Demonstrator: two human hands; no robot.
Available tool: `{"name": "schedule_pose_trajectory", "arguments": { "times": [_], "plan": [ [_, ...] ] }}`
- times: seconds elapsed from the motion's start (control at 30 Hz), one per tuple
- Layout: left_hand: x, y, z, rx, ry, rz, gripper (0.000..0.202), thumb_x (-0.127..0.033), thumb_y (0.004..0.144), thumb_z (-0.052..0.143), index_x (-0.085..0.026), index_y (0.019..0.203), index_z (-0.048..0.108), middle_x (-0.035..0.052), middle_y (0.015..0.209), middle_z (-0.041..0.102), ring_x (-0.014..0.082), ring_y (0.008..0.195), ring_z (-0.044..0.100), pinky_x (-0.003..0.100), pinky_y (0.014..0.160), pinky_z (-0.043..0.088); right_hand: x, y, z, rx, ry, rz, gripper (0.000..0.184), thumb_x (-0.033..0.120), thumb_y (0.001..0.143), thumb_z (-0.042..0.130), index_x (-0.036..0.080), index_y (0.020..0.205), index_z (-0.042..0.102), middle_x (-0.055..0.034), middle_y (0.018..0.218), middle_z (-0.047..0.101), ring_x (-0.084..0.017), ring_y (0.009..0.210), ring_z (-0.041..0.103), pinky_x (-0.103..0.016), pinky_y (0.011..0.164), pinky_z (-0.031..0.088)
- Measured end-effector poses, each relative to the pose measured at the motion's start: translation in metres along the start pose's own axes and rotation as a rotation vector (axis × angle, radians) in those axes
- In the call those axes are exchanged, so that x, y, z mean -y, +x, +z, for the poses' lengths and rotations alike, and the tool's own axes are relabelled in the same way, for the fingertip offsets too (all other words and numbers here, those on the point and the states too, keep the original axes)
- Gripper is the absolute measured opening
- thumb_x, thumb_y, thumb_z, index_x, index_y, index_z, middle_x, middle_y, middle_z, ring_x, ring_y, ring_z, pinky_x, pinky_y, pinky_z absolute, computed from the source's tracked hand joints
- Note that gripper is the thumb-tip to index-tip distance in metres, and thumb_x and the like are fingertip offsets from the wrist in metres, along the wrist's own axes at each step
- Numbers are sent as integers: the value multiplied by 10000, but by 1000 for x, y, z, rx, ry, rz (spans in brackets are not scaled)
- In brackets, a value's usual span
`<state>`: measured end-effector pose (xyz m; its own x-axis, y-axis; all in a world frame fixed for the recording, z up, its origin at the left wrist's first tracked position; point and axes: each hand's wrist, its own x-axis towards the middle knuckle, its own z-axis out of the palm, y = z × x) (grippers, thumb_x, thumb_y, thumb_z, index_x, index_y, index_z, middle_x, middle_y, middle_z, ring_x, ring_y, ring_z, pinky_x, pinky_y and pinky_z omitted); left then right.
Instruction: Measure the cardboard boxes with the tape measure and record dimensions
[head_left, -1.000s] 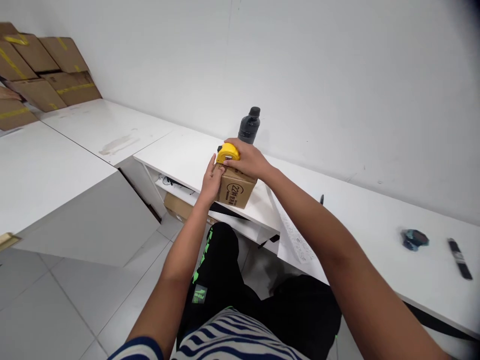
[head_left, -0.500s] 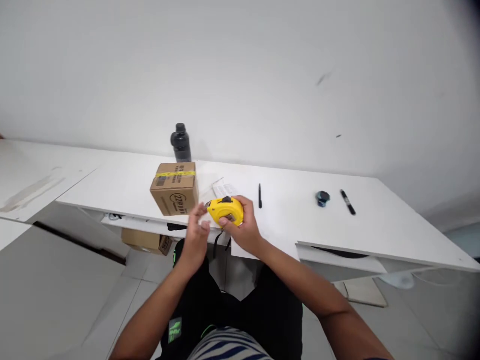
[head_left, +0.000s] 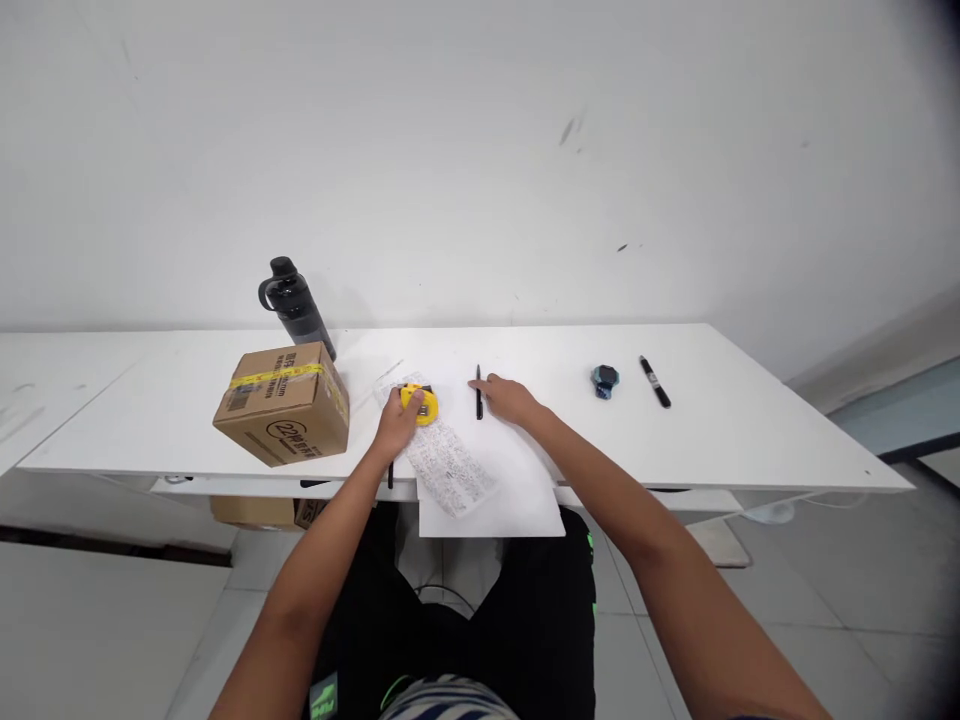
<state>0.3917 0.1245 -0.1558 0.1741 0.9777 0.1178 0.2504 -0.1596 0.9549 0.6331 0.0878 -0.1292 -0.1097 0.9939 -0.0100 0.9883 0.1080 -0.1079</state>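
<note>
- The left hand (head_left: 394, 425) lies over the near side of a yellow tape measure (head_left: 418, 402). Its grip is closed around the case, with the fingers curled on it.
- The yellow tape measure rests on the white table (head_left: 750, 420), at the far end of a printed sheet (head_left: 450, 470) that runs slantwise toward the table's near edge.
- The right hand (head_left: 511, 398) lies low on the table just right of a black pen (head_left: 478, 392). Its grip is loosely open and holds nothing, and the fingertips point at the pen. Whether they touch it cannot be told.
- The black pen lies flat, pointing away from the person, between the two hands.
- A plain white sheet (head_left: 517, 490) lies under the printed one and overhangs the near edge.
- A cardboard box (head_left: 281, 410) with yellow tape stands left of the left hand, with a black bottle (head_left: 296, 308) upright behind it.
- Well to the right lie a small blue object (head_left: 604, 380) and a black marker (head_left: 655, 381).
</note>
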Motion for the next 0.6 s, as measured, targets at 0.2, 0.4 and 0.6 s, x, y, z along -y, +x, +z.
{"name": "schedule_pose_trajectory", "arguments": {
  "times": [0.2,0.4,0.6],
  "plan": [
    [4,52,6,266,-77,-10,566,-683,789,535,-166,1019,542,60,927,645,163,799,615,285,726,486,-18,-11,15,-86,-277,-278,405,13,871,420,150,1213,587,-127,985,680,-215,842,632,-297,700,404],
    [-3,74,29,331,-123,-28,561,-685,780,547,-173,1009,563,68,917,656,166,781,621,282,697,489,-10,-13,24,-534,308,-105,298,460,927,492,187,963,605,-17,681,634,-147,576,563,-262,598,406],
    [4,74,37,242,-176,-19,525,-654,791,568,-179,1014,547,52,940,643,160,825,622,282,734,491,19,10,39,-506,1058,55,434,597,933,383,210,1037,549,35,638,592,-114,478,490,-248,503,389]
  ]
}}
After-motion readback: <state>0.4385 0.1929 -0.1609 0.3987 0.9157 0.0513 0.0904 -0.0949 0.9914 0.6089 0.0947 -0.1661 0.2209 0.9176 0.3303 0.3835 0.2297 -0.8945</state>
